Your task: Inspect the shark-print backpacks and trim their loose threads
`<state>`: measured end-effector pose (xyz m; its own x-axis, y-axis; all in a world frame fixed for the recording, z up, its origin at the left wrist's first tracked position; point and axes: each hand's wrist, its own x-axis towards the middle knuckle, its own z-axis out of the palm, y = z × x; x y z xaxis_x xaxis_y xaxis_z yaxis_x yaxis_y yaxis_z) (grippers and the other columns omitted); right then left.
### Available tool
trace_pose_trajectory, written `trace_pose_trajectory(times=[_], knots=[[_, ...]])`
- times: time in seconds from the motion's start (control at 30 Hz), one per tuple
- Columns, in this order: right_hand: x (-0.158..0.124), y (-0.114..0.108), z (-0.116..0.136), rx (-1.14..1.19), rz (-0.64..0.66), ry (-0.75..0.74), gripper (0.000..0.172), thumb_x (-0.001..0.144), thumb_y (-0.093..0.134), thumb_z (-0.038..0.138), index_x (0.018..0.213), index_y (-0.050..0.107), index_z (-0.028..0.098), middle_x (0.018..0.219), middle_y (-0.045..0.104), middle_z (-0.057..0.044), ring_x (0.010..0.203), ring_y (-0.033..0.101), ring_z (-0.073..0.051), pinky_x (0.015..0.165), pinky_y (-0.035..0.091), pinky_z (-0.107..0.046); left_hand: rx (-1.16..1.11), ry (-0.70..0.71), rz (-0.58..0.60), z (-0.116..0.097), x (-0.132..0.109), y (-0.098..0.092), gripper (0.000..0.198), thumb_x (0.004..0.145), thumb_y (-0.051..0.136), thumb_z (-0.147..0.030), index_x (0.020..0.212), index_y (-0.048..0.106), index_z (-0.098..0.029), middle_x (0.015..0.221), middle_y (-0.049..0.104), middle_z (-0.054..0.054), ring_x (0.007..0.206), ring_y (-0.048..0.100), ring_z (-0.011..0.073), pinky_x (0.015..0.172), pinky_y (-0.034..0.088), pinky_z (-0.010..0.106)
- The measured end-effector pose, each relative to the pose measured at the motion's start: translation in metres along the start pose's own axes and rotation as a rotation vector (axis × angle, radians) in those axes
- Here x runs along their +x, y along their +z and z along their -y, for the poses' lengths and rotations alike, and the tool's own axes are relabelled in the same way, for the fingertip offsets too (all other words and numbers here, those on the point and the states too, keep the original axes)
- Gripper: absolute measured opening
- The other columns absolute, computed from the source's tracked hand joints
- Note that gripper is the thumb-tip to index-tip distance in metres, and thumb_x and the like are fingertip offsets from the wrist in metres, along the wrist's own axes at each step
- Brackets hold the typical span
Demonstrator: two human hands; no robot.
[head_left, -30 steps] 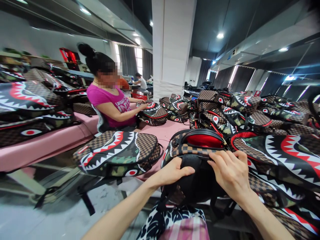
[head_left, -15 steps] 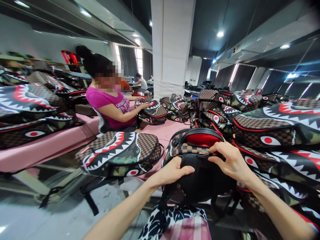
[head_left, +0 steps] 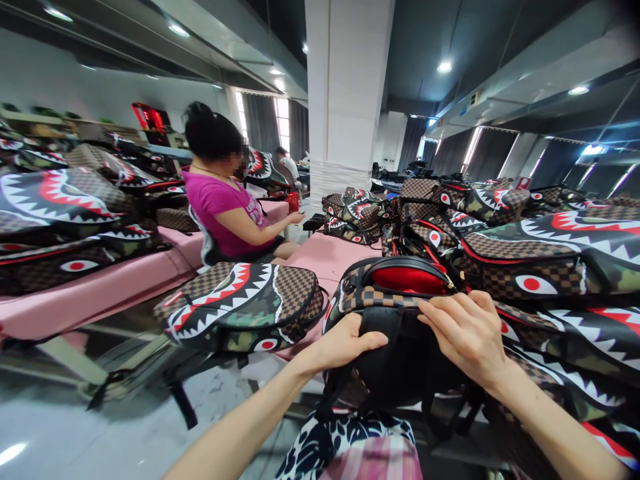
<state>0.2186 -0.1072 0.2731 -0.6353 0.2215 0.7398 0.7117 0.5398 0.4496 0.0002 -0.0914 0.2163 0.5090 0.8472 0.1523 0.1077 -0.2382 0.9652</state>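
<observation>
A checkered backpack [head_left: 395,297] with a red lining stands open-topped against my lap, its black back panel facing me. My left hand [head_left: 345,343] is closed on the panel's upper left, thumb lying across it. My right hand [head_left: 463,333] rests on the upper right edge of the same backpack, fingers curled over the checkered rim near the zipper. Both hands touch the bag.
A shark-mouth backpack [head_left: 243,307] lies on the pink table [head_left: 330,257] to my left. A big pile of the same backpacks [head_left: 550,260] rises on my right. A person in a pink shirt [head_left: 225,203] sits across the gap. More bags [head_left: 60,220] cover the left table.
My right hand shifted slightly down along the backpack's top edge. The person in pink turned away and their bag left the table in front of them.
</observation>
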Motion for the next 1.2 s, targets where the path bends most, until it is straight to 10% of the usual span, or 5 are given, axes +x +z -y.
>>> trace_pose_trajectory(times=[0.77,1.0,1.1,1.2], knots=[[0.008,0.001,-0.001,-0.055,0.071,-0.17,0.023,0.084,0.048,0.009,0.098,0.061,0.021,0.082,0.069,0.001,0.068,0.055,-0.01,0.068,0.029,-0.031,-0.014,0.04,0.01,0.001,0.001,-0.001,0.041,0.076,0.058,-0.031,0.113,0.059,-0.013,0.101,0.065,0.006,0.094,0.055,0.0205,0.084,0.044,0.032],[-0.003,0.002,0.002,0.098,0.044,0.105,0.011,0.083,0.057,0.018,0.091,0.063,0.021,0.079,0.068,-0.001,0.067,0.055,-0.012,0.066,0.032,-0.03,0.065,0.05,-0.009,0.002,0.002,-0.001,0.036,0.078,0.054,-0.034,0.106,0.062,-0.013,0.094,0.067,0.004,0.087,0.057,0.019,0.079,0.047,0.03],[-0.009,0.003,0.003,0.132,0.06,0.161,0.012,0.083,0.057,0.018,0.093,0.063,0.02,0.082,0.068,-0.003,0.07,0.056,-0.013,0.065,0.033,-0.03,0.296,0.045,-0.152,0.002,-0.005,0.003,0.033,0.079,0.054,-0.04,0.091,0.067,-0.013,0.083,0.068,0.004,0.078,0.059,0.0186,0.074,0.047,0.028],[-0.009,0.006,0.002,0.159,0.058,0.169,0.011,0.082,0.058,0.018,0.092,0.063,0.019,0.081,0.066,-0.002,0.07,0.056,-0.014,0.065,0.033,-0.03,0.712,0.127,-0.587,-0.002,-0.02,0.009,0.034,0.075,0.06,-0.047,0.07,0.067,-0.014,0.066,0.064,0.005,0.064,0.058,0.0172,0.066,0.045,0.026]])
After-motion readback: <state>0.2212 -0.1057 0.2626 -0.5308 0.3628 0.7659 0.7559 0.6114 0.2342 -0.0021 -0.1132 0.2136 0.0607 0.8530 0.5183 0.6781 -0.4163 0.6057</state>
